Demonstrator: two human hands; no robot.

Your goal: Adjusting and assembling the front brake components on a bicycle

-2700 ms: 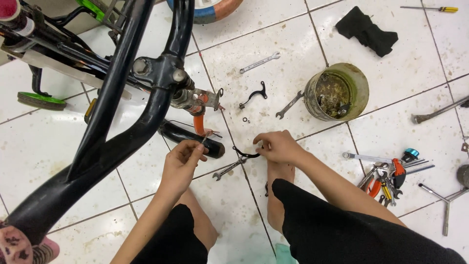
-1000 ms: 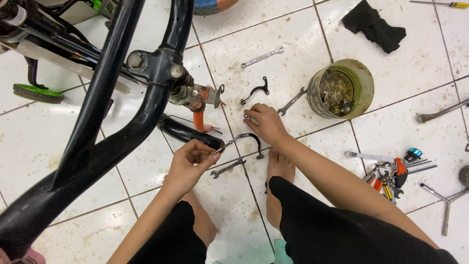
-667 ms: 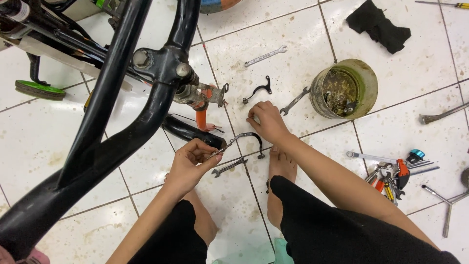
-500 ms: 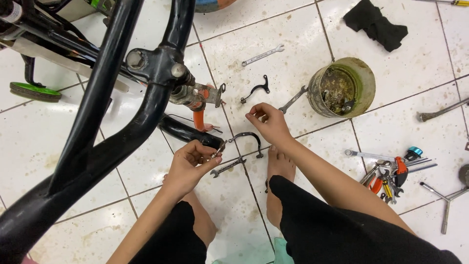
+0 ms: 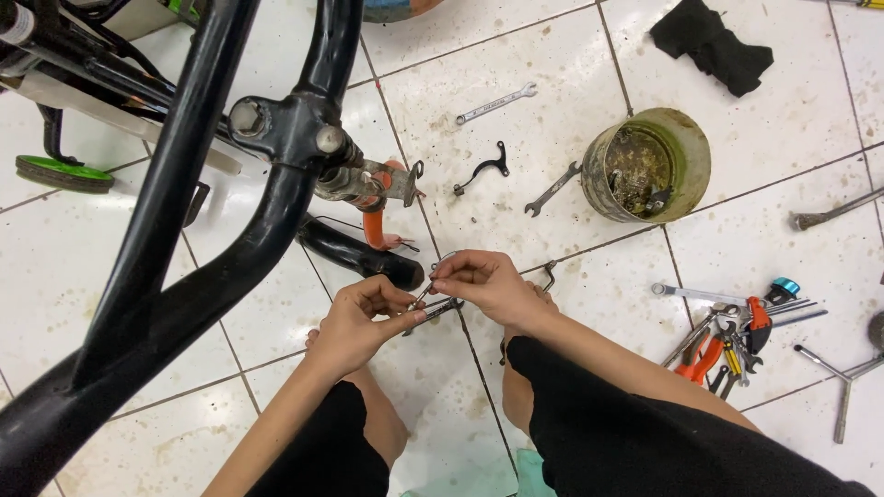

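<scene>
Floor: white glazed tiles [image 5: 810,110], scuffed and speckled with grime; the person sits on them, knees apart, tools spread within reach.

Held part: a small thin metal piece [image 5: 433,293], a wire-like bracket or spring, is held just above the tiles between the knees; its exact shape is too small to tell.

Left hand [image 5: 361,317]: fingers curled, pinching the lower end of the part, seemingly to steady it.

Right hand [image 5: 479,281]: fingertips closed on the upper end, meeting the left hand, apparently for fine two-handed work.

Small spanner [image 5: 440,311]: slim and steel, it lies just under the hands; I cannot tell whether the left hand touches it.

Bicycle frame [image 5: 184,230]: glossy black tubing, upside down or tipped, close to the left of the hands, with an orange lever [image 5: 373,225] at the joint.

Black curved bracket [image 5: 485,168]: lies alone on the tile beyond the hands, between two open-ended spanners [image 5: 497,102].

Tin can [image 5: 645,167]: a rusty, grimy cylinder holding small oily bits, likely to keep loose parts together.

Tool pile [image 5: 737,331]: pliers with orange grips and keys heaped at the right.

Black cloth [image 5: 714,44]: crumpled, well apart at the top.
</scene>
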